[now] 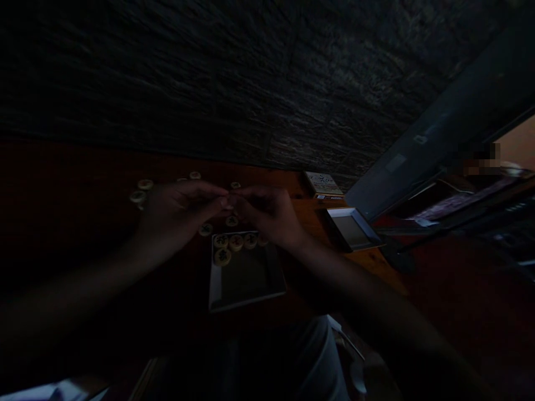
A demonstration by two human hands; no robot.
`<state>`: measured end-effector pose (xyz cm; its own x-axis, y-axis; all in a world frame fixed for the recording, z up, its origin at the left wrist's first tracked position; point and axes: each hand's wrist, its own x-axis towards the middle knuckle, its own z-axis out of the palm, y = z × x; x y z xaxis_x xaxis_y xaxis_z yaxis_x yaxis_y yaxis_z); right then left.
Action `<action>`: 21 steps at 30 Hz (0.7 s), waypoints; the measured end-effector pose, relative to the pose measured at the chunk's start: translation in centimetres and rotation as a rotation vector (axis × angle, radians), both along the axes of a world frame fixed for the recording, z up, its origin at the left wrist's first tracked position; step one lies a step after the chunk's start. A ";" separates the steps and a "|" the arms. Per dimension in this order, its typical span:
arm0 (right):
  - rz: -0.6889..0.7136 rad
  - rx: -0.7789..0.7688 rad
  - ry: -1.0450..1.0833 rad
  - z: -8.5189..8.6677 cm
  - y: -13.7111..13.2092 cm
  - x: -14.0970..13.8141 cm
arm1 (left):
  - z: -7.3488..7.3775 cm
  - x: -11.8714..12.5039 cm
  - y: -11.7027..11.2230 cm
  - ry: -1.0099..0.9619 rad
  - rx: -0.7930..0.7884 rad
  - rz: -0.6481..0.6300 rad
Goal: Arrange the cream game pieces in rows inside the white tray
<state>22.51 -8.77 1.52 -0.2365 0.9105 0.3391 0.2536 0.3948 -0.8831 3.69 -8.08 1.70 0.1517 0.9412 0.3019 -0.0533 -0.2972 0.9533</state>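
My left hand (173,209) and my right hand (271,211) meet fingertip to fingertip above the table. Both are closed in a pinch; whatever is between the fingertips is too dark and small to make out. Just below them is an open shallow box tray (214,287) with several round xiangqi pieces along its far side, among them a red-marked piece (236,242) and a dark-marked piece (222,256). My right wrist partly covers the row's right end. Two loose pieces, one piece (232,221) and another piece (205,229), lie beyond the tray's far edge.
More xiangqi pieces (145,184) lie farther back and left on the wooden table (83,178). To the right are a second shallow tray (353,228) and a printed box (322,184) against the dark stone wall (251,83). A person (480,159) is in the right background.
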 end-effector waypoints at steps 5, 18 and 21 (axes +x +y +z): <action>-0.030 0.031 0.035 0.1 -0.1 -0.1 | -0.7 -0.1 0.4 -0.042 -0.017 -0.053; -0.034 -0.047 0.093 0.2 0.2 0.0 | -1.1 -0.3 0.9 -0.036 -0.014 -0.088; -0.038 -0.028 0.074 0.4 0.1 -0.1 | -1.1 -0.3 1.0 0.013 0.046 -0.080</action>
<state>22.44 -8.69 1.90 -0.1767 0.9278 0.3285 0.2018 0.3608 -0.9106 3.40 -7.04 0.56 0.2298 0.9110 0.3425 -0.0667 -0.3363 0.9394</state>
